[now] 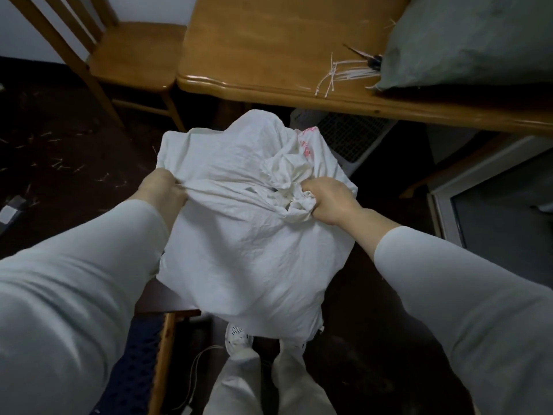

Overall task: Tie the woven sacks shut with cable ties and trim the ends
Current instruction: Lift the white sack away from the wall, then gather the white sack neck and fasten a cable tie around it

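Observation:
A full white woven sack (pixel 245 253) stands in front of me, between my arms. My left hand (pixel 163 188) grips a fold of the sack's cloth at its left side. My right hand (pixel 327 199) clutches the bunched, crumpled mouth of the sack (pixel 287 178) on the right. Pink print shows on the cloth near the top. A bundle of white cable ties (pixel 344 74) lies on the wooden table (pixel 269 55) beyond the sack. Dark scissors (pixel 369 59) lie by the ties, partly hidden under a grey-green sack (pixel 472 40) resting on the table.
A wooden chair (pixel 131 58) stands at the back left. A white grated appliance (pixel 347 136) sits under the table behind the sack. Trimmed tie ends (pixel 59 166) litter the dark floor at left. A glass-fronted unit (pixel 493 205) is at right. My legs and shoes are below.

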`<action>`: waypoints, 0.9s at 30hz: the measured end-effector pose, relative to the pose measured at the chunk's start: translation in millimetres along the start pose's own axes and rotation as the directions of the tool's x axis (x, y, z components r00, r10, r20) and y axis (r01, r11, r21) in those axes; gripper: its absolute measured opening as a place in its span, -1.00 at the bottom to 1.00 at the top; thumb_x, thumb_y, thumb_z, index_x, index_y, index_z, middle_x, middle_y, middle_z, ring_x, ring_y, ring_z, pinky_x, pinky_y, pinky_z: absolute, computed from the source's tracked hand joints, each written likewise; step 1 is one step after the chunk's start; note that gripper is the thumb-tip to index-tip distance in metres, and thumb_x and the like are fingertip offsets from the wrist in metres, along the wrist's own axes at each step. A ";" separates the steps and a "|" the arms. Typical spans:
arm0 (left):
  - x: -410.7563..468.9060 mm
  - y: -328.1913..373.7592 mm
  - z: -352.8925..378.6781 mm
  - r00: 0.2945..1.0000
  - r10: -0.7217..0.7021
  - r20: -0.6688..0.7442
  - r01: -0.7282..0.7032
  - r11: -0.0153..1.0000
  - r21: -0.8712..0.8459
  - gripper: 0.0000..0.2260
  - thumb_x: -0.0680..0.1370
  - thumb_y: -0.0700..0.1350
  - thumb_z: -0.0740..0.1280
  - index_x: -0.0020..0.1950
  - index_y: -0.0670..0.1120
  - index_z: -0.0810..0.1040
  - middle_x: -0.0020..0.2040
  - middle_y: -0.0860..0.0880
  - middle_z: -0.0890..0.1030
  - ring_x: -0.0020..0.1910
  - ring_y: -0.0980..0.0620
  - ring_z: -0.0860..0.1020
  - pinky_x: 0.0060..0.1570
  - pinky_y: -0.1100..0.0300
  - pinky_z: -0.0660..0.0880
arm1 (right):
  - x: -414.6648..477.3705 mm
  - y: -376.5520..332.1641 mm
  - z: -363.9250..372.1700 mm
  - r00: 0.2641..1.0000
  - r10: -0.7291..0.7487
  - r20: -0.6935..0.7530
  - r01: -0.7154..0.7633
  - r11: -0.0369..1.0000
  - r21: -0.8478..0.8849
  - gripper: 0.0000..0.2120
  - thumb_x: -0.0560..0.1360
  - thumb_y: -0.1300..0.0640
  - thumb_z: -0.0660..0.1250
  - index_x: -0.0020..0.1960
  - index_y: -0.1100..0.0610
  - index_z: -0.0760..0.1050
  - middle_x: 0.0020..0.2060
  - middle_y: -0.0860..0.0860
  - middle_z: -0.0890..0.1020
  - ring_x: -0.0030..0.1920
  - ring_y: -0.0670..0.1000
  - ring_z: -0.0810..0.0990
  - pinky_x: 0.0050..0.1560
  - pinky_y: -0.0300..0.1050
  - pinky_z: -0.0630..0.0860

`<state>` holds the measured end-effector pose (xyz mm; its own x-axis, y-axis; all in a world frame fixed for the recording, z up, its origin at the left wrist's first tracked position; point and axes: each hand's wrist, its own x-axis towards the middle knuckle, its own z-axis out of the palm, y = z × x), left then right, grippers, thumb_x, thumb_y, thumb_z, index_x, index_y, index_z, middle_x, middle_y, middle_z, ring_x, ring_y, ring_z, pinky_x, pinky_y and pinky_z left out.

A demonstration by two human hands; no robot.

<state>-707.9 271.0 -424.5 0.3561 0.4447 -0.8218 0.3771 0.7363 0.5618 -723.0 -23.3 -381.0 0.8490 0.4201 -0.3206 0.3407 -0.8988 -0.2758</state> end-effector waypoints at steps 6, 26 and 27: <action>34.1 -20.2 32.6 1.000 -0.004 0.007 0.004 1.000 -0.023 -0.50 0.46 -0.42 -0.06 0.21 -0.18 0.53 0.09 -0.21 0.60 -0.02 -0.22 0.61 -0.09 -0.25 0.56 | 27.9 41.3 17.1 0.990 0.055 -0.133 -0.069 0.992 -0.103 -0.85 0.41 0.30 0.23 -0.05 0.18 0.48 -0.05 0.13 0.60 0.04 0.19 0.54 0.00 0.02 0.48; 23.7 -132.7 25.9 0.823 0.402 0.401 -0.350 -0.197 0.916 0.04 0.30 0.05 0.51 0.53 0.10 -0.17 0.53 -0.19 -0.12 0.52 -0.18 -0.11 0.45 -0.15 -0.07 | 29.3 97.2 96.4 0.919 0.351 0.179 -0.394 0.817 0.422 -0.71 0.36 0.20 0.37 -0.41 0.00 0.33 -0.31 -0.03 0.51 -0.14 0.05 0.53 -0.16 -0.07 0.46; 13.1 -132.2 36.0 0.776 0.307 0.552 -0.464 -0.315 0.828 0.09 0.28 0.07 0.53 0.51 0.16 -0.23 0.53 -0.18 -0.25 0.52 -0.18 -0.23 0.44 -0.21 -0.11 | 26.0 100.0 92.1 0.916 0.345 0.207 -0.402 0.798 0.449 -0.71 0.33 0.23 0.41 -0.42 0.01 0.34 -0.33 -0.04 0.50 -0.14 0.04 0.52 -0.15 -0.09 0.45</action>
<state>-722.3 161.1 -506.2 0.8635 0.2894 -0.4130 0.4236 -0.8607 0.2825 -704.1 -90.8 -500.4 0.8113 0.1004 -0.5759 -0.2512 -0.8297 -0.4984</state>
